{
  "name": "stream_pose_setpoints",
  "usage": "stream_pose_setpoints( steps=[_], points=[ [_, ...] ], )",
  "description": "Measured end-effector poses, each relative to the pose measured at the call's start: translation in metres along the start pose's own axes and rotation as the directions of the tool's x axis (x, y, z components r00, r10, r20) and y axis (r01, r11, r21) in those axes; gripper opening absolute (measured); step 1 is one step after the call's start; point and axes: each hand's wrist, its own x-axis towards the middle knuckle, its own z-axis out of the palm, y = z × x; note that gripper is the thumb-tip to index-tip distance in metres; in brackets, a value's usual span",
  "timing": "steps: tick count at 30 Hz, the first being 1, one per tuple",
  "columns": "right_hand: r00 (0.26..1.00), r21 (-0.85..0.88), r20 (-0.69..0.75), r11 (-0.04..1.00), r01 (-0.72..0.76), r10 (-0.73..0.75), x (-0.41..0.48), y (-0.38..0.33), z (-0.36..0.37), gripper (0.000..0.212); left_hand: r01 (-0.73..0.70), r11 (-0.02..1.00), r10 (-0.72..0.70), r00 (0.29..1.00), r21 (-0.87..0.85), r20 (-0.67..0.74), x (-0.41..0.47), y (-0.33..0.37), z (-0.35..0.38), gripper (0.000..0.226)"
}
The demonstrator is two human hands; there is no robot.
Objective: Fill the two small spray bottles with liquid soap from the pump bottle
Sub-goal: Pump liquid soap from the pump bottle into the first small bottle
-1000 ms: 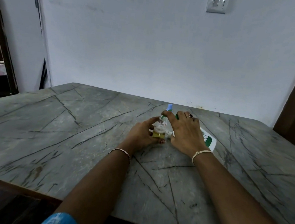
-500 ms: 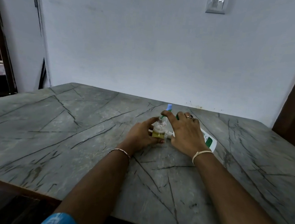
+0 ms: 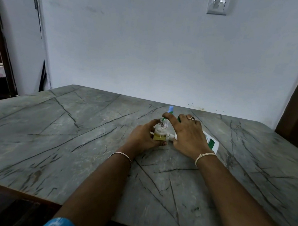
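Steadying the small spray bottle (image 3: 160,132) with my left hand (image 3: 142,138), I wrap my fingers and thumb around its clear body so it stands upright on the desk (image 3: 70,142) and cannot skid or tip while it takes soap. Its neck is bare and open at the top, and a shallow layer of yellowish soap (image 3: 159,136) sits at the bottom, so I judge this first fill is only partly done. My right hand (image 3: 187,136) lies curled over the top end of the pump bottle (image 3: 212,142), which leans low towards the desk on my right, its white body and green label showing past my knuckles. I hold it tipped like this, I think, to bring its white nozzle (image 3: 171,136) close against the little bottle; the nozzle is just beside the bottle's lower half, and I cannot tell whether it touches. My right index finger reaches across to the bottle's neck, probably to guide or brace it. The second spray bottle (image 3: 170,109) stands just behind, only its blue cap and a bit of green showing above my fingers, set out of the way until its turn. The narrow neck is the risk here: soap could easily run down the outside and onto the desk.
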Motion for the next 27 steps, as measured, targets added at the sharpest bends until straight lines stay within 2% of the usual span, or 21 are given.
stream_pose_setpoints(
  steps=[12, 17, 27],
  points=[
    [1.0, -0.007, -0.007, 1.0, -0.012, 0.012, 0.0019, -0.0031, 0.0017, 0.075, 0.002, 1.0, -0.002, 1.0, -0.004, -0.006, -0.0009, 0.0019, 0.0008, 0.085],
    [1.0, 0.006, -0.006, 1.0, -0.01, 0.01, -0.0009, -0.0014, 0.0007, 0.075, 0.003, 0.998, -0.003, 1.0, -0.055, -0.003, 0.0005, -0.0018, 0.0028, 0.086],
    [0.999, -0.005, -0.029, 1.0, -0.028, 0.027, 0.0028, -0.0076, 0.0017, 0.072, 0.006, 1.0, -0.006, 1.0, -0.024, -0.003, -0.0012, 0.0015, 0.001, 0.084]
  ],
)
